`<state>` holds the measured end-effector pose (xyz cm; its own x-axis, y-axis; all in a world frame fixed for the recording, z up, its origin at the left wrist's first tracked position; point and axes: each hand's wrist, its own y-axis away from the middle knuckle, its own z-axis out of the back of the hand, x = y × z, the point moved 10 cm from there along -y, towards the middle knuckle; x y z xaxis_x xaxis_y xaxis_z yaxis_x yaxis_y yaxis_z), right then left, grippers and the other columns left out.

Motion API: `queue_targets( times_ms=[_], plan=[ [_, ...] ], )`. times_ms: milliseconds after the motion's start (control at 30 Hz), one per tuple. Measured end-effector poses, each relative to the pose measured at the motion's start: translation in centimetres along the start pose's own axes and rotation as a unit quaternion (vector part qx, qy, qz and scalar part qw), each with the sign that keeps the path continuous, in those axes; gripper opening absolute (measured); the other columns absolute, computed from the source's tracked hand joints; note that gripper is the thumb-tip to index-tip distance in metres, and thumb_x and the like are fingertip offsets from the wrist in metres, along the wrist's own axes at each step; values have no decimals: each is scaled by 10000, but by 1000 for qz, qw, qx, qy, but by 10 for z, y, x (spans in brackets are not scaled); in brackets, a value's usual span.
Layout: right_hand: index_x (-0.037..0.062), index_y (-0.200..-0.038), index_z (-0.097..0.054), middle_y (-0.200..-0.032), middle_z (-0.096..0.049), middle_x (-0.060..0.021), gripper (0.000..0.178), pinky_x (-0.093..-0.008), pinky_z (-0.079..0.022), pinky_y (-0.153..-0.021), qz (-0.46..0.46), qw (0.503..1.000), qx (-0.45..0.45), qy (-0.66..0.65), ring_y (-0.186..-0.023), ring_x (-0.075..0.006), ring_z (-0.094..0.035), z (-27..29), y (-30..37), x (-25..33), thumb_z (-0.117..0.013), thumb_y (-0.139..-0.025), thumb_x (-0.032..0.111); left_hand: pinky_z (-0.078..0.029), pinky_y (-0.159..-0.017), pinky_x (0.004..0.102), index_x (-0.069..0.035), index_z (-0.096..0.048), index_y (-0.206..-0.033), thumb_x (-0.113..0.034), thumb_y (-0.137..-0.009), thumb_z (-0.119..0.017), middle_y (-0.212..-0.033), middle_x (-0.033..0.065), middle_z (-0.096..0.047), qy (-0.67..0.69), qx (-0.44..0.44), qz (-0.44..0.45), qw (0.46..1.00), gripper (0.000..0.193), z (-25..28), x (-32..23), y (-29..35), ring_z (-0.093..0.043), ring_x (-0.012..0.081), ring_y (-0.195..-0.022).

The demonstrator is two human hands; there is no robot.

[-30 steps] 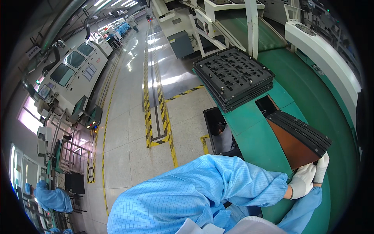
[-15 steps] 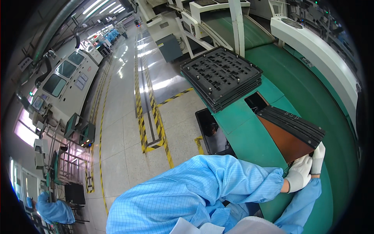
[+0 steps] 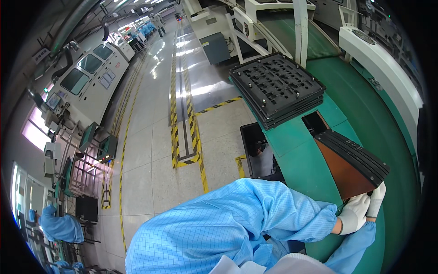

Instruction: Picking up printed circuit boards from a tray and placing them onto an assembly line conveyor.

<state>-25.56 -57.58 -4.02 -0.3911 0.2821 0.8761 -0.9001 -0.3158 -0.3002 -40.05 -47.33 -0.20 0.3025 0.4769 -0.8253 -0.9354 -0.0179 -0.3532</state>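
Both my hands wear white gloves and meet at the near end of a wedge-shaped unit with a black slatted top and a brown side [image 3: 342, 171]. My left hand [image 3: 354, 214] lies low beside the brown side's near corner, its fingertips hidden under or behind the unit. Just right of it, my right hand [image 3: 376, 200] points upward against the unit's end, with its fingers mostly out of sight. Whether anything is held between the hands does not show. The unit sits on a green work surface [image 3: 296, 148].
Black slotted trays [image 3: 278, 84] are stacked farther along the green surface, near a dark rectangular opening [image 3: 315, 122]. A black bin [image 3: 260, 153] stands left of the bench. A green conveyor belt [image 3: 360, 100] runs along the right. A seated person in blue [image 3: 61, 223] is far left.
The view has shifted, so the bench and trays sit farther right and the floor shows more to the left. My hands stay at the unit's near end.
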Motion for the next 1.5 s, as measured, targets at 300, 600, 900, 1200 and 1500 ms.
queue_targets(
  times_ms=[300,600,900,1200,1500],
  plan=[
    [-53,-1125,-617,-1029,-668,-76,301,-308,-500,-768,-37,999,-5,-9,-905,-147,-597,20,-4,-51,-569,-1020,225,-410,-1023,447,40,-483,-1146,-55,-717,-655,-1144,192,-530,14,-24,-10,1000,472,0,-3,0,-510,377,-1166],
    [-55,-1190,-621,-1095,-677,-87,360,-302,-506,-804,-52,997,3,-61,-940,-154,-608,14,1,-47,-603,-1006,254,-417,-1004,449,36,-487,-1134,-56,-704,-670,-1113,188,-536,16,-49,-9,999,476,3,-1,1,-527,376,-1132],
    [-55,-1141,-624,-1068,-680,-95,326,-308,-509,-777,-28,999,6,-40,-915,-153,-608,17,-3,-51,-605,-998,238,-417,-995,444,40,-487,-1140,-61,-711,-673,-1105,186,-535,25,-49,-3,999,479,4,-1,0,-533,373,-1118],
    [-65,-1154,-621,-1067,-683,-98,338,-311,-505,-802,-26,999,7,-29,-932,-156,-602,20,-4,-59,-590,-999,234,-403,-1026,443,46,-491,-1155,-80,-714,-690,-1140,193,-532,13,-35,-4,999,499,1,1,0,-520,373,-1152],
    [-60,-1151,-623,-1066,-680,-97,362,-312,-506,-785,-37,999,12,-21,-925,-164,-608,14,0,-41,-598,-1003,270,-409,-1017,444,46,-494,-1145,-79,-709,-692,-1126,189,-537,14,-23,8,1000,495,-3,3,0,-525,370,-1140]
  ],
)
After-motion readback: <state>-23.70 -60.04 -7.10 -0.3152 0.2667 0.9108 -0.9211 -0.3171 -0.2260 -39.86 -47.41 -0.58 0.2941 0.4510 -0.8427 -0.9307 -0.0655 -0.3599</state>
